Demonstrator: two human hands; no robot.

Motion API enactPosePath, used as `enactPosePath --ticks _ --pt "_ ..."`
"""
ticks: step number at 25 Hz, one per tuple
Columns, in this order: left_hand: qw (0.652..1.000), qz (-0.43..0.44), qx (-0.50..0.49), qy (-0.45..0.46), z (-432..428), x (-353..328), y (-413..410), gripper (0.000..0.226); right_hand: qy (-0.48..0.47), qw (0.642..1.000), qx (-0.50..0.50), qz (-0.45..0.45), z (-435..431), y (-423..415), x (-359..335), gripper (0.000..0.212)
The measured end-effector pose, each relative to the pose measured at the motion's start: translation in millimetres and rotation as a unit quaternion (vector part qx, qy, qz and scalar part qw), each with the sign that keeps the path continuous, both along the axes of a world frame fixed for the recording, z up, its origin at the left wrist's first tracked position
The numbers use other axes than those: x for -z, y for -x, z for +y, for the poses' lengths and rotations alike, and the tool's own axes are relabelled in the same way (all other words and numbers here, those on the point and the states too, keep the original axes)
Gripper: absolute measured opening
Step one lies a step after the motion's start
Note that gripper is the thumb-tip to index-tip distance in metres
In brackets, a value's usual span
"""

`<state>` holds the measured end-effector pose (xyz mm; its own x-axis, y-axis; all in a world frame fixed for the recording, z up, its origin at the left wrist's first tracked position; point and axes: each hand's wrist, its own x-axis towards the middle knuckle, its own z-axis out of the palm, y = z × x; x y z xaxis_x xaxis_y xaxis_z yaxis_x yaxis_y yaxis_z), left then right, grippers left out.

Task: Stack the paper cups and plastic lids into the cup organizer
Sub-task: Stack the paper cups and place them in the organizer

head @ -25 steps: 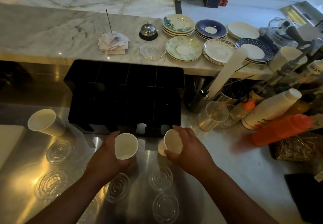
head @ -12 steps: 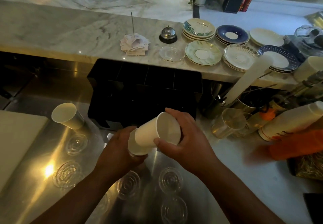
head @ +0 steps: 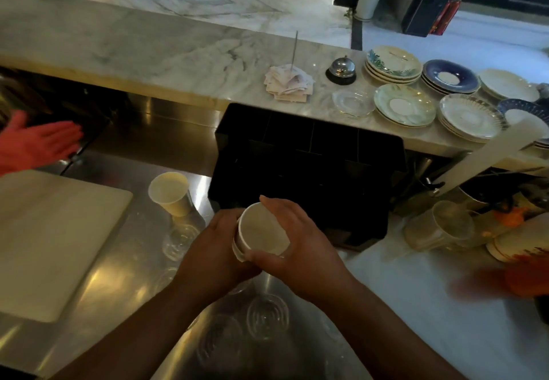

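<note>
Two white paper cups sit nested one inside the other, mouth facing me, just in front of the black cup organizer. My left hand wraps the outer cup from the left. My right hand grips the nested cups from the right, thumb under the rim. A third paper cup stands alone on the steel counter to the left. Clear plastic lids lie flat on the steel below my hands, and another lid lies beside the lone cup.
A white cutting board lies at left. Another person's red-gloved hand reaches in at far left. Stacked saucers, a bell and a receipt spike sit on the marble ledge. Bottles and glass cups crowd the right.
My two hands came together and slid one cup into the other; the nested pair now points its mouth at me. The view shifted left, showing the cutting board and a red glove.
</note>
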<state>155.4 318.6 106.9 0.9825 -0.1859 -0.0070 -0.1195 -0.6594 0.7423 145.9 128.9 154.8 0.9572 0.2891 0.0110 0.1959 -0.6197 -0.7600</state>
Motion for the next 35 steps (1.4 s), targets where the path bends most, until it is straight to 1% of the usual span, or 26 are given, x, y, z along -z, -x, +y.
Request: enactPosePath --ticks 3,6,9,10,12,14,16,18,22,24,27,30,31,33,35 --pt "1.000 -0.021 -0.018 -0.013 33 -3 2 0.065 0.023 0.999 -0.022 0.010 36 -9 8 0.096" --pt "0.999 -0.015 -0.040 -0.011 68 -3 2 0.062 0.044 0.998 -0.048 0.018 74 -21 14 0.099" --pt "0.998 -0.004 -0.056 -0.003 101 -2 -1 0.050 0.053 0.995 -0.076 0.027 109 -36 18 0.098" --pt "0.998 -0.004 -0.060 0.003 112 -1 -3 0.044 0.045 0.995 -0.082 0.029 119 -43 19 0.095" --pt "0.997 -0.001 -0.079 0.010 134 1 -5 0.041 0.017 0.996 -0.079 0.022 140 -63 24 0.078" --pt "0.995 0.000 -0.099 0.008 154 5 -7 0.044 -0.001 0.998 -0.055 0.016 159 -86 30 0.063" --pt "0.993 -0.003 -0.122 -0.010 175 13 -6 0.052 0.032 0.998 -0.045 0.016 178 -111 39 0.059" --pt "0.989 -0.005 -0.144 -0.025 192 19 -6 0.059 0.096 0.993 -0.060 0.012 194 -131 50 0.068" --pt "0.985 -0.003 -0.169 -0.028 213 26 -4 0.067 0.204 0.974 -0.095 0.025 219 -152 71 0.101" --pt "0.983 -0.007 -0.180 -0.026 216 26 -3 0.072 0.243 0.964 -0.102 0.021 225 -155 82 0.104" --pt "0.982 -0.014 -0.184 -0.031 218 28 -2 0.074 0.272 0.956 -0.106 -0.003 229 -158 93 0.099" --pt "0.981 -0.005 -0.189 -0.038 220 36 -1 0.079 0.245 0.966 -0.080 -0.003 227 -156 88 0.093" --pt "0.981 -0.002 -0.189 -0.043 220 39 -1 0.080 0.215 0.975 -0.063 -0.004 224 -154 82 0.092" --pt "0.982 0.001 -0.182 -0.047 220 42 -2 0.077 0.125 0.992 -0.026 -0.014 215 -148 63 0.091" --pt "0.985 0.011 -0.167 -0.048 216 41 -3 0.073 0.033 0.999 0.007 -0.025 201 -137 38 0.091"
